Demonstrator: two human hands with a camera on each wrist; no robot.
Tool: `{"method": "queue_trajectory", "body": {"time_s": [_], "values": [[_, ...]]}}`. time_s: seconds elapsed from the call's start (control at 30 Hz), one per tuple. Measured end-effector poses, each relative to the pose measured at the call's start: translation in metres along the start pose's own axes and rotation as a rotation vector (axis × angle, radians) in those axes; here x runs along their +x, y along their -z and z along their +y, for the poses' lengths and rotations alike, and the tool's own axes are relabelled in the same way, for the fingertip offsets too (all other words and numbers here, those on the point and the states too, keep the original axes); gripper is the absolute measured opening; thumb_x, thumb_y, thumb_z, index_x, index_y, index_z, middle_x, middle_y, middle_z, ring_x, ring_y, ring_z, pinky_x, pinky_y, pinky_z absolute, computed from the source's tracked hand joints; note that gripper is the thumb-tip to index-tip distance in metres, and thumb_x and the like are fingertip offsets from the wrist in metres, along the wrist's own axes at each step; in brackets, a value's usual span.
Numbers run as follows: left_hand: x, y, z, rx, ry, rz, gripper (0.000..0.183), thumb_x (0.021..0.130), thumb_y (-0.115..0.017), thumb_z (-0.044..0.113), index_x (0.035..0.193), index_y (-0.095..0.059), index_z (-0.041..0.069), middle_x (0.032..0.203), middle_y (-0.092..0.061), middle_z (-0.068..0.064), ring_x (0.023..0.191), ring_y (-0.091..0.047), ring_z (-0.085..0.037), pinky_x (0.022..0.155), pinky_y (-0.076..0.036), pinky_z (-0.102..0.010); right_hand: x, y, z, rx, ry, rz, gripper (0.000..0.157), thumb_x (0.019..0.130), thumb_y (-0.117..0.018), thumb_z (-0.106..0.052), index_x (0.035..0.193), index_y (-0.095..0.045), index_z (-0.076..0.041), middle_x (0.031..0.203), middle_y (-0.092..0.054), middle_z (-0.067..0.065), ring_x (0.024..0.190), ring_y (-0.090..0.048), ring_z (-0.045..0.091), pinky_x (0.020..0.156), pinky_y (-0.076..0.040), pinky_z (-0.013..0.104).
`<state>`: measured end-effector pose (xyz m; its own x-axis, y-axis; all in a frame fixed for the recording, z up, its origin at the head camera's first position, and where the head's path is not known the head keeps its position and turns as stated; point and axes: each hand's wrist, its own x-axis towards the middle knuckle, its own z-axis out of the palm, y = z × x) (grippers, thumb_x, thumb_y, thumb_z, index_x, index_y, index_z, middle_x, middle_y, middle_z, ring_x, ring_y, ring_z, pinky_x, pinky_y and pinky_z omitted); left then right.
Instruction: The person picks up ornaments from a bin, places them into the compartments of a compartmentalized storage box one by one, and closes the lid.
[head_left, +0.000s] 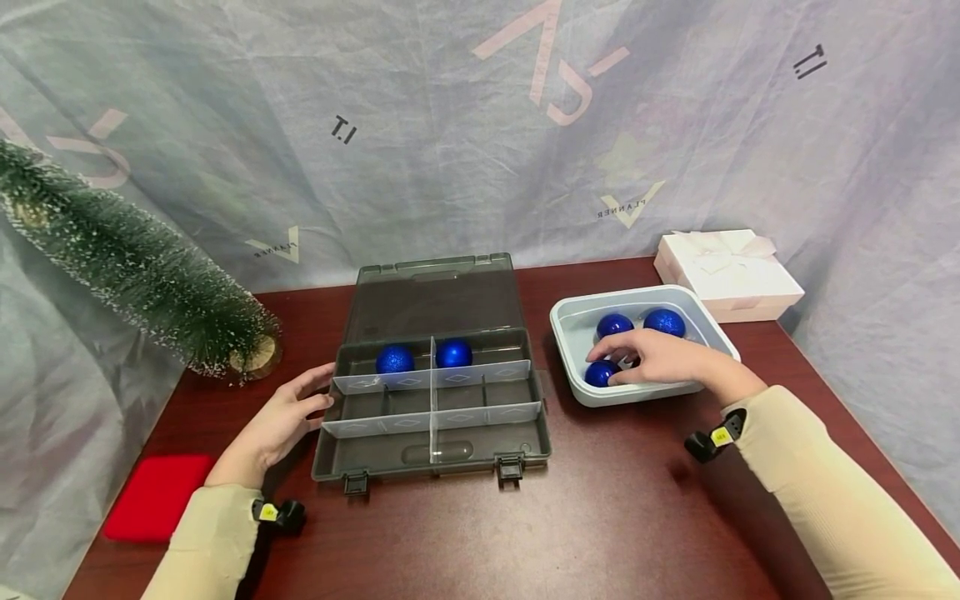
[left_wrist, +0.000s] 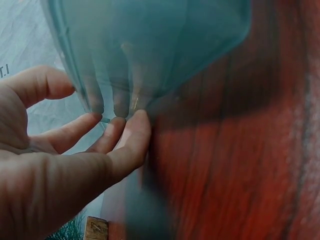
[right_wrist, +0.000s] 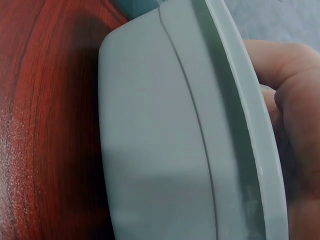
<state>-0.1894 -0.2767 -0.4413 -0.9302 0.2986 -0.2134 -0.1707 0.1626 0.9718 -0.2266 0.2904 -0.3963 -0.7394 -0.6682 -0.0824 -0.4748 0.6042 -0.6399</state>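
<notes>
A smoky clear compartment box (head_left: 367, 454) lies on the table with its lid (head_left: 438, 300) laid back. In its back row, a glittery blue ball (head_left: 395, 360) sits left of the divider and a smooth blue ball (head_left: 454, 353) right of it. My left hand (head_left: 288, 412) touches the box's left wall with its fingertips; the left wrist view shows the fingers (left_wrist: 132, 140) against that wall. Inside a pale plastic tub (head_left: 567, 346), my right hand (head_left: 660, 357) pinches a blue ball (head_left: 598, 374) between thumb and fingers. The tub wall (right_wrist: 150, 125) hides that ball from the right wrist view.
Two more blue balls, one smooth (head_left: 615, 325) and one glittery (head_left: 665, 322), lie in the tub. Behind it stands a white gift box (head_left: 727, 271) with a bow. A small frosted tree (head_left: 150, 275) leans at the left, above a red flat item (head_left: 159, 497). Cloth hangs behind the table.
</notes>
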Motion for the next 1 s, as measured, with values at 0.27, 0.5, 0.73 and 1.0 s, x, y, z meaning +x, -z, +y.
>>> {"method": "queue_trajectory", "body": {"time_s": [0.27,0.5,0.73,1.0], "values": [[0.0006,0.0009,0.0014,-0.018,-0.015,-0.017,0.065,0.102,-0.046,0.002,0.160,-0.017,-0.003,0.161,-0.013,-0.029,0.140,-0.024,-0.048,0.109,-0.019,-0.072,0.0024,-0.0014,0.0026,0.022,-0.006,-0.032,0.038,0.092,-0.077,-0.020,0.127,-0.068,-0.008,0.123,-0.068,0.004,0.114,-0.065,0.032,0.099,-0.048,0.054],[0.0018,-0.0001,0.0006,-0.013,-0.019,-0.007,0.064,0.102,-0.046,0.002,0.159,-0.019,-0.005,0.160,-0.016,-0.028,0.135,-0.030,-0.042,0.106,-0.026,-0.067,0.0026,-0.0024,0.0012,0.067,-0.009,0.025,0.038,0.092,-0.078,-0.019,0.127,-0.068,-0.007,0.122,-0.067,0.007,0.114,-0.065,0.032,0.094,-0.051,0.049],[0.0004,-0.0008,0.0023,0.003,-0.023,-0.005,0.065,0.101,-0.047,0.001,0.159,-0.018,-0.006,0.160,-0.018,-0.029,0.131,-0.037,-0.038,0.103,-0.033,-0.059,0.0051,-0.0027,0.0004,0.077,0.006,0.157,0.039,0.090,-0.079,-0.012,0.127,-0.068,-0.007,0.119,-0.068,0.006,0.108,-0.066,0.024,0.088,-0.055,0.042],[-0.0003,-0.0008,0.0017,-0.007,-0.026,0.000,0.065,0.100,-0.048,0.000,0.159,-0.020,-0.006,0.159,-0.021,-0.028,0.120,-0.046,-0.024,0.100,-0.036,-0.054,0.0038,-0.0001,-0.0069,0.010,0.018,0.295,0.042,0.090,-0.079,-0.014,0.130,-0.067,-0.011,0.118,-0.070,0.002,0.107,-0.065,0.023,0.088,-0.053,0.051]]}}
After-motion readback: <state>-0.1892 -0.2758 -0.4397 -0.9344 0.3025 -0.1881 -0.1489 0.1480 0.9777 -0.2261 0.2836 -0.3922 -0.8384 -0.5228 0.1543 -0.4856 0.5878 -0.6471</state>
